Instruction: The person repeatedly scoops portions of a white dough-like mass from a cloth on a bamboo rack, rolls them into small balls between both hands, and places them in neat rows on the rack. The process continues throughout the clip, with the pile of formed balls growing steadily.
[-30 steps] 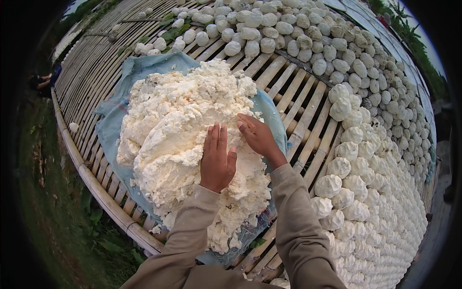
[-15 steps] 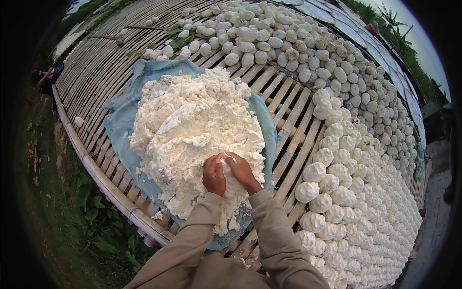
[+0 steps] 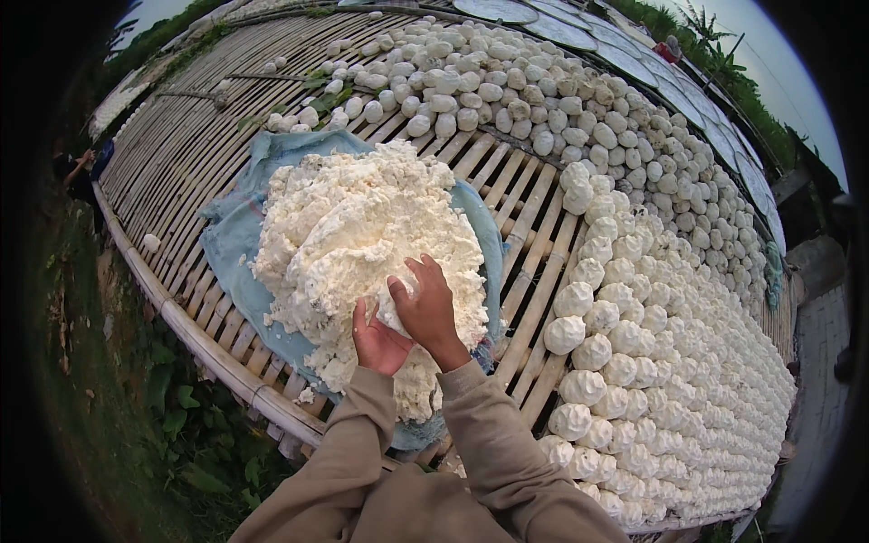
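A lump of crumbly white paste [image 3: 391, 317] sits between my two hands, partly covered by the right one. My right hand [image 3: 427, 309] curves over it from the right, its thumb set apart from its fingers. Palm up, my left hand [image 3: 380, 346] lies just below and left of the lump, fingers apart, and much of its palm shows bare. Whether those fingers touch the lump is hard to make out. Both hands are over the near part of a big heap of the same white paste [image 3: 344, 217], piled on a blue cloth [image 3: 237, 271].
Rows of white shaped lumps [image 3: 634, 371] cover the slatted bamboo platform [image 3: 520, 213] on my right. Behind them lie greyer, drier lumps [image 3: 625, 136]. Round trays [image 3: 561, 32] line the far edge. A bamboo rail [image 3: 181, 317] borders plants on the left. Another person [image 3: 72, 167] is at the far left.
My hands were pressed together around a lump. They have since parted: the left has turned palm up and moved left, the right now lies over the lump. The view has shifted slightly.
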A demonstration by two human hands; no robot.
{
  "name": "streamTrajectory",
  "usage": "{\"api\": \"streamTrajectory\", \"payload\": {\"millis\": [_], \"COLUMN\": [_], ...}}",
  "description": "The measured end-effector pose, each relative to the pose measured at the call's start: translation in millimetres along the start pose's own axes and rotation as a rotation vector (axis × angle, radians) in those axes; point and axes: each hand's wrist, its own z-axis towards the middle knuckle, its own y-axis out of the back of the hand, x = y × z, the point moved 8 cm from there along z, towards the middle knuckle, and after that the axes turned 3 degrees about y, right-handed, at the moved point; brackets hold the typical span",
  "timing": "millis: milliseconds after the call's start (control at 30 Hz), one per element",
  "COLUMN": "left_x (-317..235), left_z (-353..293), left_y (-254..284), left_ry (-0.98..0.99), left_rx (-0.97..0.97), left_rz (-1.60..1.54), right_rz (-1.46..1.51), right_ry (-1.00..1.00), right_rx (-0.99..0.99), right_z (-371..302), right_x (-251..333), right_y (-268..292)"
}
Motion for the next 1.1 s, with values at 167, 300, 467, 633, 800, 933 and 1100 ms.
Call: {"api": "streamTrajectory", "payload": {"millis": [167, 300, 467, 633, 800, 933, 1100], "left_x": [29, 54, 66, 78, 76, 84, 82], "left_z": [8, -1, -3, -4, -2, -5, -6], "left_y": [14, 18, 6, -4, -11, -21, -23], "left_ry": [0.075, 0.099, 0.086, 0.237, 0.123, 0.192, 0.183], "left_rx": [0.063, 0.043, 0.101, 0.131, 0.095, 0.161, 0.154], "left_rz": [0.112, 0.004, 0.301, 0.121, 0.236, 0.188, 0.113], "right_rz": [-0.115, -0.233, -0.152, -0.053, 0.030, -0.101, -0.475], "right_ry": [0.037, 0.103, -0.062, 0.028, 0.070, 0.193, 0.149], "right_rx": [0.197, -0.085, 0.173, -0.427, -0.015, -0.203, -0.085], "right_z": [-32, -40, -41, -50, -48, -49, -41], "right_x": [-18, -13, -27, -29, -28, -9, -1], "right_y": [-6, 36, 39, 99, 67, 88, 88]}}
